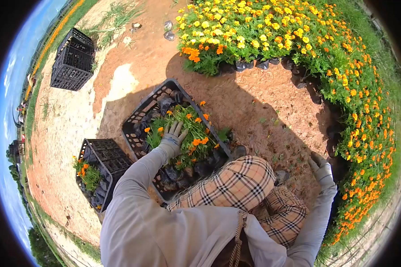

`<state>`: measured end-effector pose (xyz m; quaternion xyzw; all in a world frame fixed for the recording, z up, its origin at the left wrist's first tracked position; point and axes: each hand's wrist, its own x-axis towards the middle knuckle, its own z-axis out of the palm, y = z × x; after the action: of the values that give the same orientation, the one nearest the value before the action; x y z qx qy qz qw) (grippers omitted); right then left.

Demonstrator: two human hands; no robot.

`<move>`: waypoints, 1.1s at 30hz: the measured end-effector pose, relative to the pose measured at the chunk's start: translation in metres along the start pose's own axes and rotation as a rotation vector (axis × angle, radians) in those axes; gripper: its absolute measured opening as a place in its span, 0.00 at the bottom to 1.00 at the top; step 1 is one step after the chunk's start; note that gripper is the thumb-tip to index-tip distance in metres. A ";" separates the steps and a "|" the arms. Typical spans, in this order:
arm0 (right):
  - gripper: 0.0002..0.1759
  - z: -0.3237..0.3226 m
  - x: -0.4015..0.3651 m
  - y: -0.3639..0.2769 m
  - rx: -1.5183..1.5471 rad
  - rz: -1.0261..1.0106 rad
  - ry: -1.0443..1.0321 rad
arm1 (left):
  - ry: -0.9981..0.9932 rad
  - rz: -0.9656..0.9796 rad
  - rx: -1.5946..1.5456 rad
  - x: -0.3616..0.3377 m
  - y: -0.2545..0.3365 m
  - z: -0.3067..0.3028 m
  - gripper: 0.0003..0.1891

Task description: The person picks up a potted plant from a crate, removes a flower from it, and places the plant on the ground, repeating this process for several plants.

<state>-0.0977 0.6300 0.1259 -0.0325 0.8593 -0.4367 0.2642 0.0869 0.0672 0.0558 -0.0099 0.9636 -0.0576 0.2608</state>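
Bright sun falls on an open-air plot of reddish, sandy ground, where a broad shadow stretches between the left hand and the right hand. Yellow and orange blooms fill a dense flower bed that curves from ahead of the right hand around its outer side, with green grass along its outer edge. Ahead and to the left of the left hand stand stacked black crates. Farther left lies blue sky with thin cloud; dark shapes at that warped edge may be trees.
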 end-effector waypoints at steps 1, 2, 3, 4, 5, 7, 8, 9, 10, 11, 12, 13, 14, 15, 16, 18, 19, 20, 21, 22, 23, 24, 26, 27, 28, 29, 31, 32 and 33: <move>0.25 -0.001 0.002 0.004 -0.038 -0.009 -0.006 | -0.072 -0.024 0.054 0.009 0.001 0.017 0.54; 0.25 0.001 0.003 -0.001 -0.024 -0.001 -0.004 | -0.091 -0.051 0.031 0.017 0.008 0.017 0.53; 0.25 0.000 0.005 -0.005 -0.018 0.002 -0.004 | -0.108 -0.045 0.036 0.022 0.007 0.016 0.53; 0.25 0.001 0.005 -0.007 -0.015 0.011 -0.010 | -0.132 -0.038 0.036 0.022 0.008 0.017 0.52; 0.25 0.000 0.004 -0.009 -0.009 0.023 -0.015 | -0.158 -0.030 0.040 0.018 0.009 0.005 0.52; 0.24 -0.002 0.006 -0.002 -0.050 -0.003 0.008 | -0.214 0.015 0.029 0.011 -0.001 -0.049 0.42; 0.24 -0.002 0.004 0.003 -0.067 -0.009 0.018 | -0.334 0.022 -0.003 0.017 -0.010 -0.087 0.39; 0.23 -0.002 0.003 0.008 -0.088 -0.009 0.026 | -0.457 0.031 -0.039 0.023 -0.016 -0.121 0.36; 0.23 0.000 0.001 0.004 -0.071 0.013 0.024 | -0.289 -0.009 -0.136 0.024 -0.016 -0.154 0.29; 0.23 0.002 -0.001 -0.008 -0.058 0.034 0.022 | -0.120 -0.047 -0.237 0.033 -0.015 -0.176 0.23; 0.23 0.003 -0.003 -0.019 -0.045 0.052 0.019 | 0.061 -0.003 -0.498 0.053 -0.013 -0.181 0.20; 0.23 0.003 -0.003 -0.023 -0.081 0.068 0.017 | 0.134 0.022 -0.651 0.082 -0.010 -0.174 0.19; 0.22 0.002 -0.003 -0.026 -0.118 0.083 0.016 | 0.209 0.047 -0.804 0.118 -0.007 -0.161 0.18; 0.22 0.001 -0.003 -0.030 -0.156 0.097 0.013 | 0.118 0.035 -0.759 0.151 -0.002 -0.156 0.19; 0.23 0.003 -0.005 -0.043 -0.025 0.130 0.036 | 0.028 0.022 -0.711 0.186 -0.001 -0.148 0.20; 0.23 -0.004 -0.003 -0.036 -0.107 0.094 0.057 | -0.079 -0.111 -0.541 0.270 -0.011 -0.098 0.24; 0.22 -0.005 -0.002 -0.031 -0.146 0.078 0.065 | -0.088 -0.240 -0.547 0.300 -0.016 -0.080 0.26; 0.23 -0.006 0.000 -0.027 -0.105 0.055 0.090 | -0.099 -0.369 -0.547 0.329 -0.023 -0.061 0.27; 0.23 -0.006 0.002 -0.023 -0.154 0.054 0.095 | -0.108 -0.498 -0.549 0.358 -0.031 -0.043 0.29; 0.22 -0.007 0.004 -0.020 -0.206 0.056 0.100 | -0.094 -0.606 -0.562 0.379 -0.033 -0.029 0.31; 0.22 -0.009 0.006 -0.019 -0.261 0.061 0.102 | -0.041 -0.689 -0.617 0.397 -0.035 -0.022 0.33; 0.22 -0.013 0.008 -0.018 -0.344 0.080 0.058 | 0.066 -0.734 -0.708 0.413 -0.036 -0.014 0.36; 0.23 -0.016 0.012 -0.010 -0.259 0.199 0.056 | 0.357 -0.716 -0.977 0.443 -0.037 0.006 0.43; 0.23 -0.017 0.013 -0.005 -0.214 0.261 0.055 | 0.489 -0.657 -1.151 0.450 -0.033 0.006 0.47; 0.23 -0.019 0.014 0.000 -0.193 0.286 0.055 | 0.600 -0.580 -1.417 0.455 -0.024 0.006 0.49; 0.23 -0.021 0.015 0.006 -0.167 0.309 0.058 | 0.712 -0.490 -1.678 0.462 -0.019 0.009 0.51; 0.24 -0.021 0.017 0.011 -0.142 0.328 0.053 | 0.673 -0.436 -1.151 0.473 -0.017 0.007 0.37; 0.24 -0.023 0.018 0.011 -0.148 0.329 0.047 | 0.678 -0.389 -0.930 0.476 -0.015 -0.001 0.34; 0.23 -0.025 0.018 0.010 -0.155 0.330 0.041 | 0.495 -0.535 -0.861 0.482 -0.012 -0.011 0.29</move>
<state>-0.1237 0.6488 0.1226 0.0975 0.8893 -0.3204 0.3114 -0.3356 0.0332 -0.1750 -0.3457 0.8965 0.2761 -0.0240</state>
